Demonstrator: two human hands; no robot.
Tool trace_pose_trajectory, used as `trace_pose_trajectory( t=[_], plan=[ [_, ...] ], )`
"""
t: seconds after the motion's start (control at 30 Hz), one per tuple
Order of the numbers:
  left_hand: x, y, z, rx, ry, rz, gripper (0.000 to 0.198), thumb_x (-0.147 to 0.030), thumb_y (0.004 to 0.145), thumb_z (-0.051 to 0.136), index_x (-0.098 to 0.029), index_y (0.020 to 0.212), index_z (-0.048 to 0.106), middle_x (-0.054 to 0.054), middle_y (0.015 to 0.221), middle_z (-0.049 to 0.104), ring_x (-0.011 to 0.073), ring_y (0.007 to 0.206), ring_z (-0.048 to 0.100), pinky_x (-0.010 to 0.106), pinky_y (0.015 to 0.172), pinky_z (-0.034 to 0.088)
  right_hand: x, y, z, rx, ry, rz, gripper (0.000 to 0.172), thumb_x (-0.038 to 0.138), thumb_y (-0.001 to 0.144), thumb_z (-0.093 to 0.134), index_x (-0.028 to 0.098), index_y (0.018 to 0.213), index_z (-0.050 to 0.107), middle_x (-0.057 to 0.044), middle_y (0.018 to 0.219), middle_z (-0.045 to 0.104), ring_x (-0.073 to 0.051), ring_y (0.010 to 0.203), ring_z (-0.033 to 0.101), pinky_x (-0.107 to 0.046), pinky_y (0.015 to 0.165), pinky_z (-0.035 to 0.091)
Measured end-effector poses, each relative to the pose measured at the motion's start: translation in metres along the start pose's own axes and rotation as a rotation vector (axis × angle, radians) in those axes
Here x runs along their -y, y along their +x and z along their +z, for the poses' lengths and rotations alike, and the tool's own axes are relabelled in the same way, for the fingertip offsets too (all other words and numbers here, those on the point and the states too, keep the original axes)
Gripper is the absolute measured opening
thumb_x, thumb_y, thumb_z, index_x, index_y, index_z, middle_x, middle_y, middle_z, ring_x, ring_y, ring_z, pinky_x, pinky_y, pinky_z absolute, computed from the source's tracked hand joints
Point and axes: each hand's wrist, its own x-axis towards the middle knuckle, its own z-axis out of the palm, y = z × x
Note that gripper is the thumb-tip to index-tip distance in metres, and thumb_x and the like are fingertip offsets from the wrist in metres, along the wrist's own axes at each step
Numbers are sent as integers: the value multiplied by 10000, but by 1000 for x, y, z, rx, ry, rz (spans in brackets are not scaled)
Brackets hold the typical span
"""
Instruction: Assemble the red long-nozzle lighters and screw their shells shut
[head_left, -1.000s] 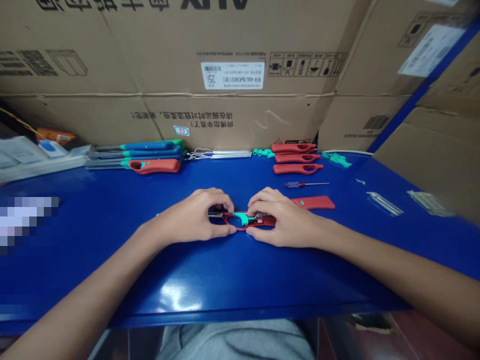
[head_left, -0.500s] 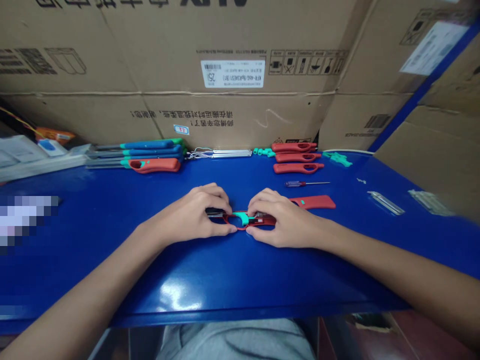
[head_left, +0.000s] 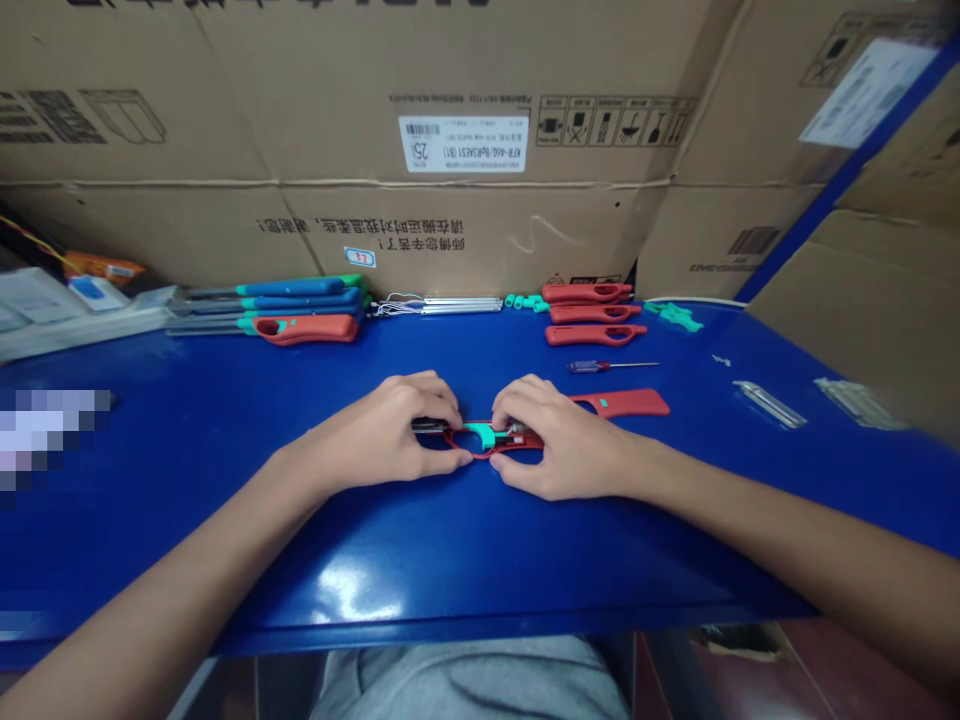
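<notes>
Both hands clench a red utility lighter housing (head_left: pixel 480 453), which lies lengthwise left to right just above the blue workbench (head_left: pixel 525 560). Its metal end sits in the left hand (head_left: pixel 375 432), its red body under the right hand (head_left: pixel 564 438), nearest a loose red lighter shell (head_left: pixel 619 403)

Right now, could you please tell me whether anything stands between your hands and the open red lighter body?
Nothing visible does: the left hand and right hand both grip the open red lighter body. The loose red casing half lies beyond the right hand.
</notes>
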Motion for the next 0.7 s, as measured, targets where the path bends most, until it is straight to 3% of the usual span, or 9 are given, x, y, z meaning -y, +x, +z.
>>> trace_pose_trajectory(
  t=[0.23,0.33,0.43,0.57,0.7],
  plan=[
    [1,1,-1,2,-37,-25,190,-342,769,725,-178,865,730,50,904,687,184,838,610,321,801,477,-3,-6,-10,74,47,29,404,182,716,566,211,1101,448,-73,1094,533,-209,960,513,-361,821,462],
    [2,1,0,-3,-59,-18,188,-346,772,728,-179,861,729,51,903,689,184,837,617,318,802,480,-2,-5,-8,76,-12,-37,433,220,708,599,179,1118,466,-103,1111,536,-235,1010,504,-392,868,460],
    [3,1,0,-3,-77,-15,209,-360,780,729,-185,893,737,48,918,697,181,861,627,305,818,479,1,-5,-1,48,-151,-139,525,366,774,615,99,1206,481,-166,1186,546,-300,1138,466,-484,983,395],
    [3,1,0,-2,-90,-18,227,-378,773,738,-183,888,747,48,911,701,178,856,632,290,804,483,2,-6,6,90,-301,-171,909,672,841,482,1,1432,317,-261,1429,413,-395,1342,328,-611,1092,232],
    [4,1,1,3,-97,-21,213,-370,767,742,-171,844,753,56,877,695,178,821,634,292,788,489,1,-5,7,208,-301,-157,1017,750,849,370,-6,1504,185,-258,1544,261,-393,1438,208,-614,1150,115]
  ],
)
